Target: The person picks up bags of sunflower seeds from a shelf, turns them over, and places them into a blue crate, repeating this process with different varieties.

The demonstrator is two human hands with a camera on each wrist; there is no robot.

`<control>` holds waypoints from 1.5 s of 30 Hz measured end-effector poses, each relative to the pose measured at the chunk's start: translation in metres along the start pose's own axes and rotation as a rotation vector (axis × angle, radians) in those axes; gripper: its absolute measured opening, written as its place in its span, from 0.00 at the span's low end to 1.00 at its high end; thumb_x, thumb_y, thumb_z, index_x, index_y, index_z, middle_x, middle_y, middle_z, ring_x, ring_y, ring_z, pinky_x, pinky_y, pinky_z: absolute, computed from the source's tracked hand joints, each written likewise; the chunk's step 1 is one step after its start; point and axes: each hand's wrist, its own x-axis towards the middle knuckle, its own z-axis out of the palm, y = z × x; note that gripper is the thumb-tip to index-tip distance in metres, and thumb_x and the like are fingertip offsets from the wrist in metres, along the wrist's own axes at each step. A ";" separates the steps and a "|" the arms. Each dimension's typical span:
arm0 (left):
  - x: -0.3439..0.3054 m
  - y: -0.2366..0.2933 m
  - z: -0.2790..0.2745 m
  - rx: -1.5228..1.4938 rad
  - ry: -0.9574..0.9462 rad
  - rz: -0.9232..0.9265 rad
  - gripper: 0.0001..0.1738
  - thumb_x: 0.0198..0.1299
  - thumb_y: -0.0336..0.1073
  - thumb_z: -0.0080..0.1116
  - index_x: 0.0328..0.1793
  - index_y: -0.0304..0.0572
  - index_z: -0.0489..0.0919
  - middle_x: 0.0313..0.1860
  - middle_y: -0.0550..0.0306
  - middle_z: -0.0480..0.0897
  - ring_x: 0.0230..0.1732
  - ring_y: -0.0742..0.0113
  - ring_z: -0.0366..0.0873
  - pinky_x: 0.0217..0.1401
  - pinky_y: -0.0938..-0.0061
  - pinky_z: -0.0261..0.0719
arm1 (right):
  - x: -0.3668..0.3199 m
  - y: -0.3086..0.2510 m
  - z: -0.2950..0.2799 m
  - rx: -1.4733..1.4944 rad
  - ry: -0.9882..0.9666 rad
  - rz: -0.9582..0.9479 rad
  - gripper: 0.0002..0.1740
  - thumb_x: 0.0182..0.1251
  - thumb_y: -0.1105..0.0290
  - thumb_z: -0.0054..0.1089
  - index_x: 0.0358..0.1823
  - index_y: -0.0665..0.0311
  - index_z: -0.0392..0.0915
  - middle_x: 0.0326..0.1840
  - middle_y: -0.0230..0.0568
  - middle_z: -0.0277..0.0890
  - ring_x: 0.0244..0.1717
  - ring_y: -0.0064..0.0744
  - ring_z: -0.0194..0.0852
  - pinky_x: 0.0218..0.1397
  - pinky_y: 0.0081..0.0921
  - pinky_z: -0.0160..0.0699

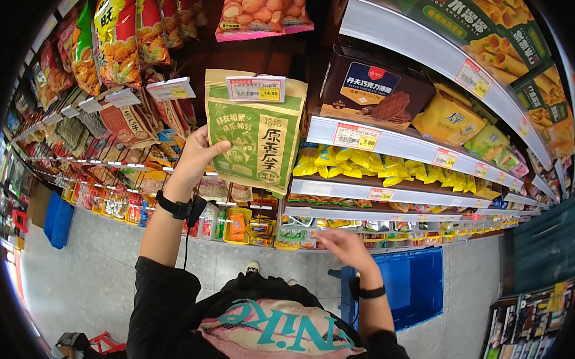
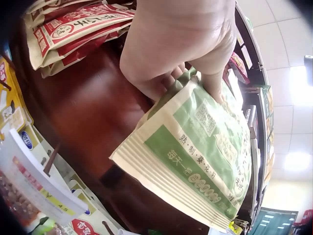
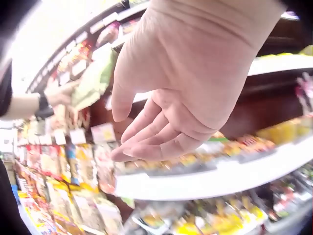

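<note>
My left hand [image 1: 202, 155] grips the left edge of a green and tan bag of sunflower seeds [image 1: 254, 136], thumb on its front and fingers behind. A price tag [image 1: 255, 88] overlaps the bag's top in the head view. From the left wrist, the same seed bag [image 2: 195, 152] shows its green printed side and ribbed tan end, and the left hand [image 2: 181, 49] covers part of it. My right hand [image 1: 348, 247] is away from the bag, over the lower shelves, holding nothing. Its fingers are loosely bent in the right wrist view, where the hand [image 3: 181, 93] fills the middle.
Chocolate crisp box [image 1: 375, 87] and yellow packs [image 1: 449, 116] stand on the shelf to the right. Red snack bags [image 1: 117, 34] hang at upper left, a pink-edged bag [image 1: 264, 11] above. A blue crate [image 1: 414, 291] sits on the floor beside the person.
</note>
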 end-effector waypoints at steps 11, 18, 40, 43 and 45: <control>-0.020 -0.013 -0.004 -0.048 0.007 -0.025 0.19 0.57 0.30 0.68 0.54 0.36 0.78 0.47 0.58 0.85 0.45 0.75 0.81 0.51 0.77 0.79 | 0.093 -0.071 0.054 -0.155 0.108 -0.445 0.33 0.65 0.65 0.63 0.67 0.70 0.61 0.56 0.54 0.75 0.55 0.44 0.78 0.58 0.35 0.77; -0.050 -0.033 -0.004 -0.083 0.039 -0.155 0.17 0.57 0.29 0.68 0.52 0.36 0.78 0.46 0.58 0.85 0.44 0.75 0.81 0.50 0.77 0.79 | 0.086 -0.059 0.062 -0.126 0.037 -0.338 0.31 0.65 0.61 0.65 0.62 0.72 0.65 0.50 0.56 0.78 0.51 0.47 0.80 0.53 0.37 0.79; -0.090 -0.109 0.137 0.126 -0.909 -0.414 0.29 0.58 0.36 0.69 0.63 0.35 0.72 0.64 0.51 0.75 0.67 0.66 0.69 0.70 0.68 0.65 | -0.106 0.082 -0.032 -0.113 0.317 0.102 0.23 0.54 0.69 0.74 0.51 0.70 0.79 0.47 0.45 0.83 0.49 0.35 0.80 0.53 0.30 0.76; -0.093 -0.129 0.147 0.148 -0.918 -0.446 0.29 0.61 0.37 0.66 0.65 0.35 0.69 0.63 0.50 0.75 0.66 0.63 0.71 0.70 0.67 0.66 | -0.160 0.104 -0.068 -0.183 0.483 0.250 0.23 0.53 0.69 0.74 0.50 0.69 0.80 0.44 0.47 0.84 0.46 0.38 0.83 0.50 0.30 0.77; -0.094 -0.139 0.146 0.080 -0.835 -0.549 0.27 0.63 0.36 0.64 0.65 0.36 0.70 0.62 0.51 0.76 0.64 0.64 0.73 0.68 0.69 0.69 | -0.200 0.140 -0.089 -0.402 0.602 0.359 0.21 0.52 0.67 0.73 0.48 0.65 0.81 0.41 0.48 0.84 0.43 0.46 0.83 0.47 0.33 0.78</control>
